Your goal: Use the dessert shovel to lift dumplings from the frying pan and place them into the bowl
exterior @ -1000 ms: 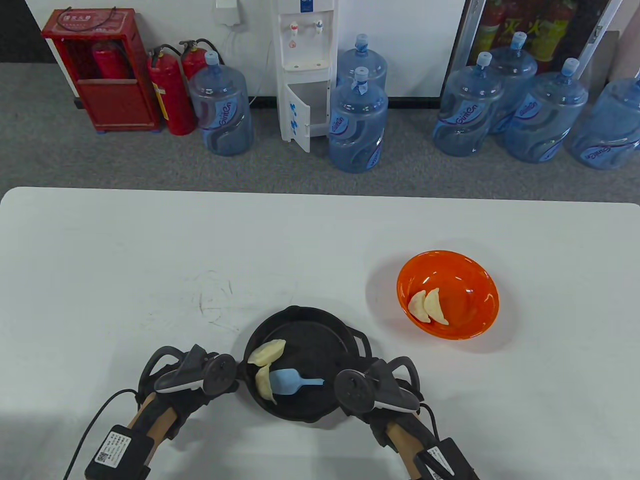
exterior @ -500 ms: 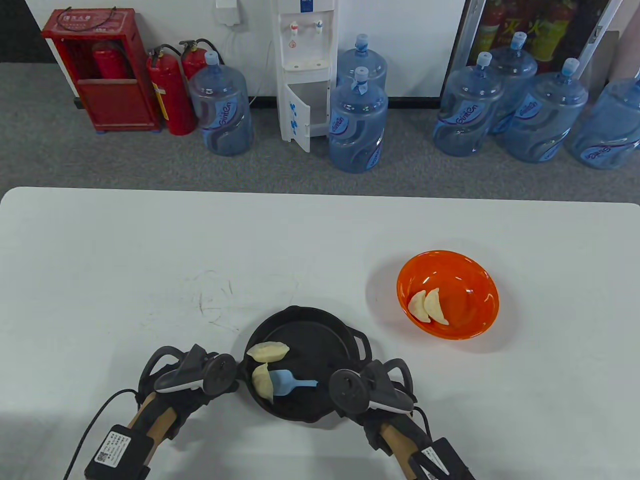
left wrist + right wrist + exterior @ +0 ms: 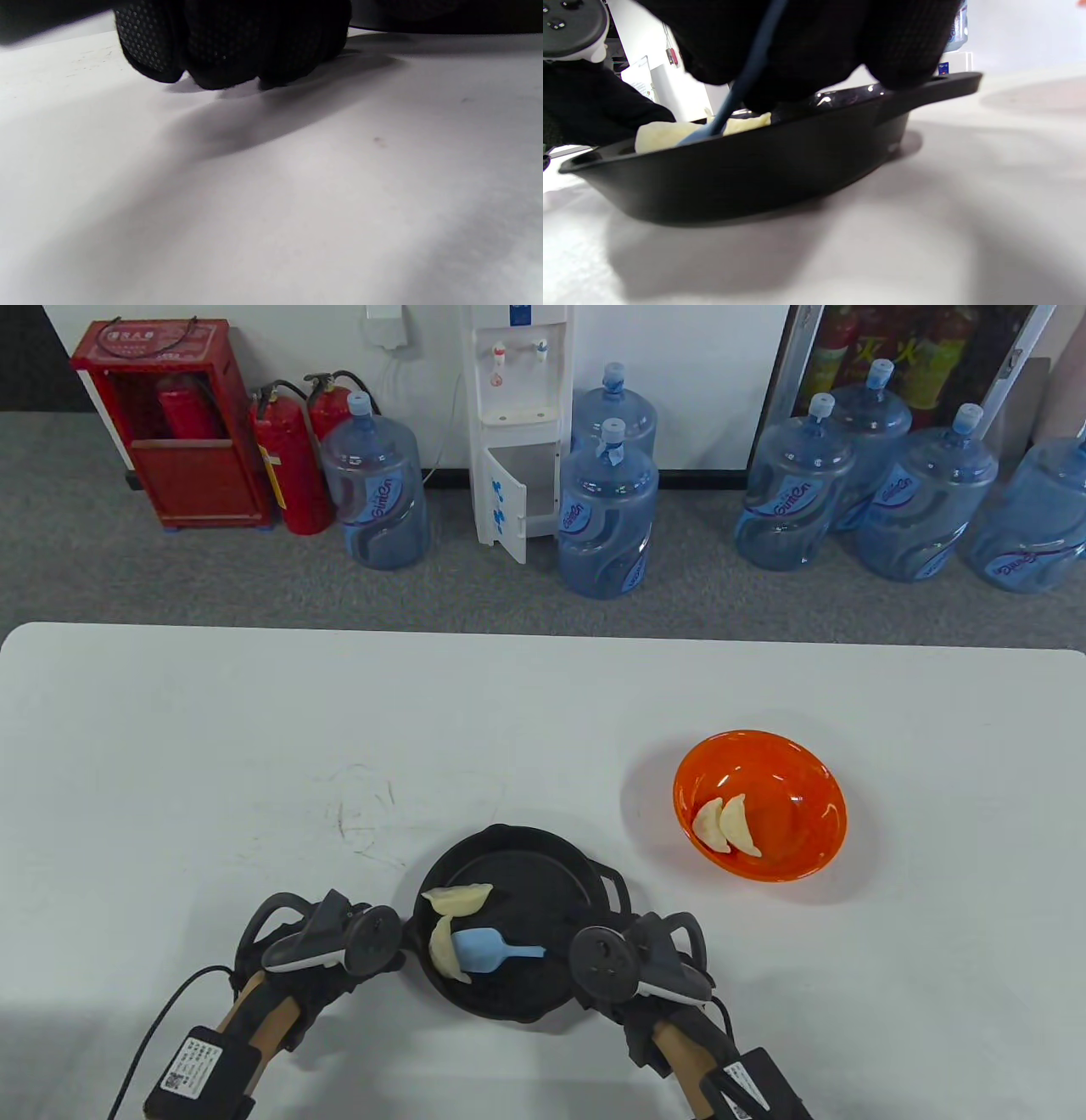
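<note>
Just ahead of my right hand (image 3: 632, 963), I am keeping the blue dessert shovel (image 3: 485, 948) low inside the black frying pan (image 3: 543, 891), its handle running back into my curled fingers (image 3: 814, 46), which are pinching it. I am angling the blade flat against the pan floor so that it is meeting the nearer dumpling (image 3: 443, 950) edge-on; the blade is touching that dumpling's side, not yet under it as far as I can judge. A second dumpling (image 3: 458, 898) is lying just beyond the first, at the pan's wall, which I am counting on as a backstop.

My left hand (image 3: 327, 946) is sitting at the pan's far side from the shovel, its fingers (image 3: 229, 46) curled down with the knuckles resting on the white counter (image 3: 212, 780); it is bracing there so the pan is not sliding, though I cannot tell whether it is gripping the rim.

Well off beyond my right hand, the orange bowl (image 3: 819, 780) is already holding two dumplings (image 3: 727, 824), so I am judging the job roughly half done.

Behind the counter, the water jugs (image 3: 607, 513) are showing a looping blue brand label that I am reading as something like "GinCn"; other writing is too small to read.
</note>
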`<state>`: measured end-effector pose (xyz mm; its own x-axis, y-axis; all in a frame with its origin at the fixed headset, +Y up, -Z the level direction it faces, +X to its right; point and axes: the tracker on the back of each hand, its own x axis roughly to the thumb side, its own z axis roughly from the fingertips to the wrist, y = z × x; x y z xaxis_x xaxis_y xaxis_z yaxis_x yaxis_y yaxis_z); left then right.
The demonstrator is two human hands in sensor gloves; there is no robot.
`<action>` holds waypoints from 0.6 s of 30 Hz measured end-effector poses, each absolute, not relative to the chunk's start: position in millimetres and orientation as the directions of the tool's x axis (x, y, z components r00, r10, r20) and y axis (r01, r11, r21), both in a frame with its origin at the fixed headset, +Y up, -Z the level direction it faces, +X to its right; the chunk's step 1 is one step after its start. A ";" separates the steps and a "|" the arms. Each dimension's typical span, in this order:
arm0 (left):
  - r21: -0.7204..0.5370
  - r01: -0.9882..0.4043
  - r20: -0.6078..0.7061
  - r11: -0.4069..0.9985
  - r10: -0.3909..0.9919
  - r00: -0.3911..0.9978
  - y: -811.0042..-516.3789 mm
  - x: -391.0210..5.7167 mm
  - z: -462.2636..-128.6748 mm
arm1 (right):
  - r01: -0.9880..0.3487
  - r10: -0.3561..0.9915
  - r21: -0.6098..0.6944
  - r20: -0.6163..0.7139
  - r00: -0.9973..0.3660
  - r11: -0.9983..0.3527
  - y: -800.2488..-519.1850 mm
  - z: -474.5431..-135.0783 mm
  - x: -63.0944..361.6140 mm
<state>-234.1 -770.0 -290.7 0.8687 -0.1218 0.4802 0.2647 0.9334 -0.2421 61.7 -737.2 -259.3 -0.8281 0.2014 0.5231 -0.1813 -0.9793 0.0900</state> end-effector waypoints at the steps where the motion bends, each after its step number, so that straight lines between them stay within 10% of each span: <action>1: -0.242 0.265 0.480 0.933 -0.122 0.868 -770.0 -234.1 -290.7 | -0.177 0.191 0.076 0.528 -0.828 -0.981 -737.7 -258.1 59.5; 18: -0.240 0.266 0.480 0.934 -0.124 0.868 -769.9 -233.9 -290.7 | -0.167 0.164 0.043 0.532 -0.831 -0.985 -741.2 -253.7 51.0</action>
